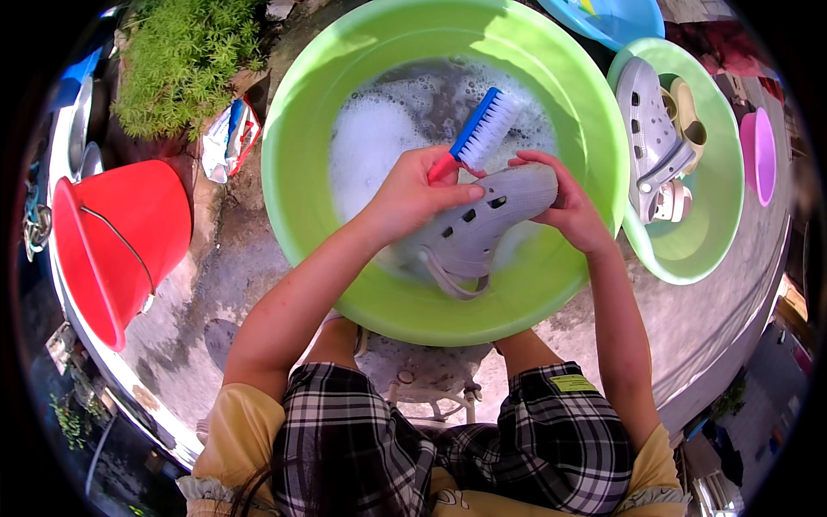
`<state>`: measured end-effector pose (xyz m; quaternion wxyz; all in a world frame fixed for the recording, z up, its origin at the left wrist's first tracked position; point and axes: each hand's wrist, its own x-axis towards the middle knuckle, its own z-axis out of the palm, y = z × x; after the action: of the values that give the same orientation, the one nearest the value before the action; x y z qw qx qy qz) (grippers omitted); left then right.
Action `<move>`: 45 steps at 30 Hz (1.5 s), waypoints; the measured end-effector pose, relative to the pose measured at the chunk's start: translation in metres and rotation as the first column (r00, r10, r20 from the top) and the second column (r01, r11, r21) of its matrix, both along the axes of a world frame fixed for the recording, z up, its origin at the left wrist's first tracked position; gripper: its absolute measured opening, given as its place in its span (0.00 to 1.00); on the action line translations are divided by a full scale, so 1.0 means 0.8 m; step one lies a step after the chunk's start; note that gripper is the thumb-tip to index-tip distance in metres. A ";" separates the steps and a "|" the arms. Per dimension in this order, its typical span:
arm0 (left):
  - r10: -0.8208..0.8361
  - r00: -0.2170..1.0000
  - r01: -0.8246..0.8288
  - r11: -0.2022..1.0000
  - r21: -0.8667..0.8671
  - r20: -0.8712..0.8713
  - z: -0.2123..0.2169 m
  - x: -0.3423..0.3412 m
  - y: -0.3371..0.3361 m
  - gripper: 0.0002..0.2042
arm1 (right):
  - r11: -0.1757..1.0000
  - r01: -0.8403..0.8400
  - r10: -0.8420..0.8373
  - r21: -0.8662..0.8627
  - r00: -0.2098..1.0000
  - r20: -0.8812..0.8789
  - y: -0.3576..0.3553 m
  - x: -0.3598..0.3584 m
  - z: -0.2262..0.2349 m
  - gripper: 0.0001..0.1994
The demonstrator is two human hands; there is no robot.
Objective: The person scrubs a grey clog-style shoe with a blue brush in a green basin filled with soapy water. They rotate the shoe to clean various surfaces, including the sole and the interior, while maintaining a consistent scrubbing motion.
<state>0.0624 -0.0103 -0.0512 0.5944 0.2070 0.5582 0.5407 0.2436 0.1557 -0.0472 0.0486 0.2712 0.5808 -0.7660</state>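
Note:
My left hand (422, 191) is closed round the red handle of a scrub brush (484, 129), which has a blue back and white bristles pointing right. The thumb of that hand lies against a grey clog (482, 211) with dark vent holes and a heel strap hanging at its lower end. At the clog's upper right end, my right hand (573, 202) grips it with the fingers bent over the edge. Both hands are above a big green basin (297, 172) of foamy, greyish water (370, 142). The clog's underside is hidden.
To the right, a smaller light-green basin (719, 207) holds another grey clog (650, 129) and small beige footwear (687, 116). Beyond it stands a purple basin (760, 157). A red bucket (142, 241) lies tilted at left, near a crumpled packet (231, 140) and a green plant (185, 65).

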 end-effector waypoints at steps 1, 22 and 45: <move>-0.022 1.000 0.022 1.000 -0.016 -0.020 0.000 0.002 0.001 0.15 | 0.997 -0.022 0.024 0.080 1.000 -0.019 -0.001 0.000 -0.004 0.37; -0.233 0.768 -0.071 0.894 -0.442 -0.596 -0.095 -0.070 -0.006 0.17 | 0.984 0.095 -0.111 0.154 0.989 0.098 -0.009 0.001 -0.010 0.31; 0.077 0.842 -0.074 0.997 0.026 -0.534 0.000 0.016 0.009 0.17 | 0.858 0.366 -0.404 0.361 0.914 0.032 -0.010 0.009 0.019 0.29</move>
<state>0.0752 -0.0032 -0.0514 0.3935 0.3283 0.7080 0.4860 0.2507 0.1474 -0.0323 -0.1235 0.4265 0.6375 -0.6297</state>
